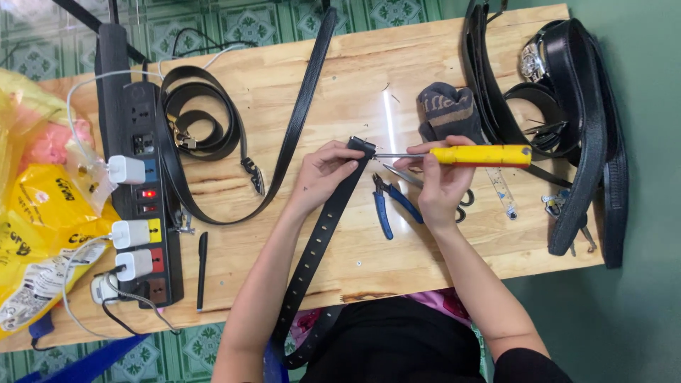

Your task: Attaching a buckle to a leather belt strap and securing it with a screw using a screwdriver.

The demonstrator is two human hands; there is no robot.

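Observation:
My left hand [325,172] pinches the end of a black belt [319,237] with several punched holes; the belt runs from the table's middle down over the near edge. My right hand [441,181] grips a yellow-handled screwdriver [482,155], held level, its metal tip touching the belt end [362,146] between my left fingers. Blue-handled pliers [390,202] lie on the wood just below the two hands.
A black power strip [145,195] with white chargers lies at the left, next to a yellow plastic bag [32,220]. More black belts [213,128] lie coiled at the back left and heaped [582,120] at the right. A grey cloth [447,106], a black pen [202,266].

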